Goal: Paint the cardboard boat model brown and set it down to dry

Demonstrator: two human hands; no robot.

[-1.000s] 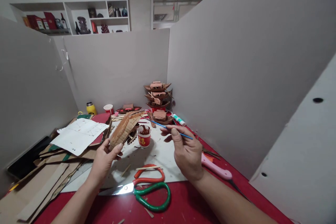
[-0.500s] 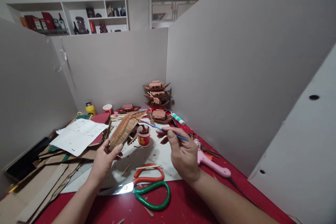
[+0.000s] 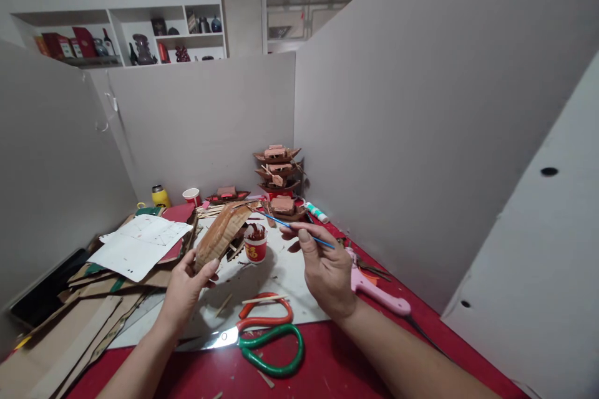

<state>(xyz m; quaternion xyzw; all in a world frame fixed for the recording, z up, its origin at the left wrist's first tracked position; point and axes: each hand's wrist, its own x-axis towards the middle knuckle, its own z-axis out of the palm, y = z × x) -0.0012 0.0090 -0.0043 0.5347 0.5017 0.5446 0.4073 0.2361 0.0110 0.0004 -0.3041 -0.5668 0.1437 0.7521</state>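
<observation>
My left hand (image 3: 189,280) grips the near end of a model boat (image 3: 222,230), its hull tilted up and partly brown, partly bare tan. Between the thumb and fingers of my right hand (image 3: 322,262) is a thin blue paintbrush (image 3: 281,220). The brush tip points left and meets or nearly meets the hull's far end; I cannot tell if they touch. Just right of the hull stands a red paper cup (image 3: 256,250) with dark brown paint streaks on its rim. Large scissors (image 3: 271,340) with orange and green handles lie in front of the hands.
Finished-looking model boats (image 3: 277,168) are stacked at the back, one more boat (image 3: 228,193) beside them. Cardboard and a marked white sheet (image 3: 140,243) pile up at left. A pink glue gun (image 3: 381,293) lies at right. Grey partitions (image 3: 201,118) enclose the red table.
The brush tip has shifted slightly right, along the hull's far end. The boat has turned a little in my left hand's grip. The view has tilted slightly.
</observation>
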